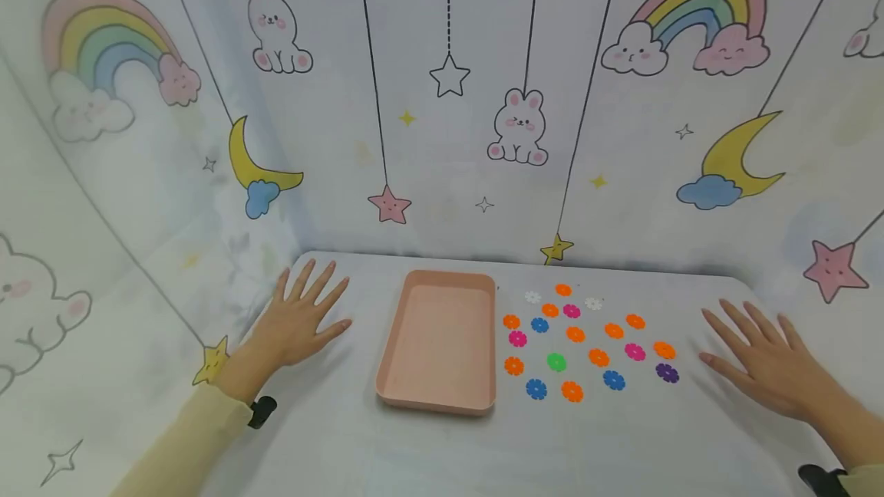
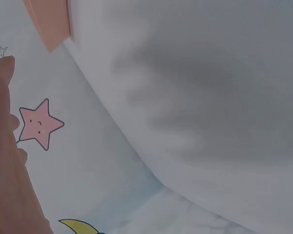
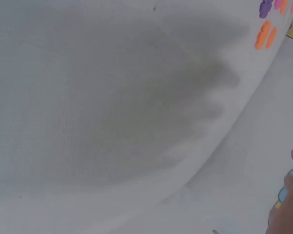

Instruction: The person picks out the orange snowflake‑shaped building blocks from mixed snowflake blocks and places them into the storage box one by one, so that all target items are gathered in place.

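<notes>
Left hand [image 1: 305, 324] and right hand [image 1: 768, 363] spread, empty; multicoloured flower-shaped discs [image 1: 576, 334] all lie outside peach rectangular tray [image 1: 443, 343], work seemingly unstarted.

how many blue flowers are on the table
3, all right of the tray: the back blue flower beside a pink flower, the front blue flower beside an orange flower, the rightmost blue flower left of the purple flower. None looks hidden.
</notes>
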Demonstrator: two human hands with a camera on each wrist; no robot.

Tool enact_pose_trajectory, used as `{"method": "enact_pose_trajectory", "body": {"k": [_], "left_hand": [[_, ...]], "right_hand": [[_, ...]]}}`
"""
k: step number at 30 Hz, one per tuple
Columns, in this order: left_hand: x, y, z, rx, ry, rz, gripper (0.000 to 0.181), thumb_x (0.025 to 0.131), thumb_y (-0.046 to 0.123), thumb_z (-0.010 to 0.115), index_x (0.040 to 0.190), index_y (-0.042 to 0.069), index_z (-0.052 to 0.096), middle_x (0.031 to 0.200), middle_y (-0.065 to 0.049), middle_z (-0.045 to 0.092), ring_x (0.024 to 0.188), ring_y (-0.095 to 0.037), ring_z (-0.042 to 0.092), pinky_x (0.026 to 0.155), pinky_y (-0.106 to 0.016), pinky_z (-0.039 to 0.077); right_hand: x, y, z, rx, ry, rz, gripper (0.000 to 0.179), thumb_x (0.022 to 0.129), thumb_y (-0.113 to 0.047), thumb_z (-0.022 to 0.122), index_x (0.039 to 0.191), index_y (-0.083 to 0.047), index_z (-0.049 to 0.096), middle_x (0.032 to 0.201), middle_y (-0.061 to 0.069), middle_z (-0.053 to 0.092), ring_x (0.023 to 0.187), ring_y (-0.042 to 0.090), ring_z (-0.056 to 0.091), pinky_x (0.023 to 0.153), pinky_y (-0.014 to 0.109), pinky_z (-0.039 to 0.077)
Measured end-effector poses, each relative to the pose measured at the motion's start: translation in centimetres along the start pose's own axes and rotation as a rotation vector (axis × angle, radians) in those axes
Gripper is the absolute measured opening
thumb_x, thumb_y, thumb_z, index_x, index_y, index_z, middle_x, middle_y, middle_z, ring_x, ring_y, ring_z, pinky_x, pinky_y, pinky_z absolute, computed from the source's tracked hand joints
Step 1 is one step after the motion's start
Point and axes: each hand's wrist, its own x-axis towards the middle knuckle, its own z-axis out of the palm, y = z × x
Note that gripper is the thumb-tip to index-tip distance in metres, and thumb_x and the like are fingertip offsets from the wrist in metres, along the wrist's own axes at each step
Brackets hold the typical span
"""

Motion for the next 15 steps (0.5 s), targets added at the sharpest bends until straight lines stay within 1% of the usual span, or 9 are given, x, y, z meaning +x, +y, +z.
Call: {"method": "enact_pose_trajectory", "body": {"k": [3, 8, 11, 15], "left_hand": [[0.0, 0.5, 0.1, -0.017, -0.006, 0.001, 0.079, 0.098, 0.061, 0.053, 0.161, 0.017, 0.034, 0.17, -0.013, 0.018, 0.155, -0.043, 0.006, 0.12, -0.071, 0.001], [0.1, 1.3, 0.7, -0.031, -0.003, 0.013, 0.078, 0.099, 0.062, 0.051, 0.161, 0.019, 0.033, 0.17, -0.011, 0.018, 0.156, -0.042, 0.007, 0.12, -0.071, 0.003], [0.3, 1.7, 1.1, -0.041, 0.006, 0.02, 0.078, 0.099, 0.062, 0.051, 0.162, 0.019, 0.033, 0.17, -0.011, 0.018, 0.156, -0.042, 0.008, 0.12, -0.071, 0.006], [0.7, 2.1, 1.3, -0.068, 0.013, 0.029, 0.079, 0.098, 0.062, 0.053, 0.162, 0.019, 0.033, 0.171, -0.01, 0.017, 0.156, -0.042, 0.008, 0.12, -0.071, 0.006]], "right_hand": [[-0.1, -0.1, 0.3, 0.008, 0.002, -0.006, 0.093, 0.099, -0.051, 0.061, 0.166, -0.018, 0.005, 0.168, 0.026, 0.008, 0.152, 0.039, -0.023, 0.112, 0.055, -0.031], [-0.4, -0.3, 1.1, -0.001, 0.016, -0.021, 0.095, 0.097, -0.051, 0.063, 0.166, -0.019, 0.005, 0.168, 0.025, 0.008, 0.152, 0.036, -0.024, 0.113, 0.056, -0.029], [-0.3, -0.5, 1.3, 0.005, 0.027, -0.029, 0.096, 0.096, -0.051, 0.064, 0.166, -0.019, 0.007, 0.168, 0.024, 0.011, 0.153, 0.036, -0.023, 0.113, 0.054, -0.029], [-0.2, -0.6, 1.6, 0.037, 0.018, -0.023, 0.096, 0.096, -0.051, 0.065, 0.166, -0.019, 0.008, 0.168, 0.024, 0.01, 0.153, 0.039, -0.022, 0.112, 0.052, -0.03]]}}
